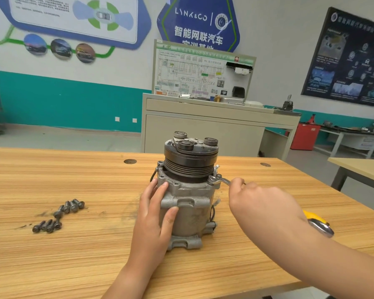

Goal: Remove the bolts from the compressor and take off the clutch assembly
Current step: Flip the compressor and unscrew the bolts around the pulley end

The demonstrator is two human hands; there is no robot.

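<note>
So the compressor (190, 210) stands upright mid-table (73, 255), clutch assembly (190, 156) on top. Left hand (153, 214) is wrapped round the housing's left side, thumb across the front, gripping it. Right hand (257, 201) is closed round a small wrench (219, 180), whose head sits on the flange's right ear just under the pulley. Loose bolts (61, 214) lie well off left, and a yellow-handled tool (317, 221) lies behind the right forearm
</note>
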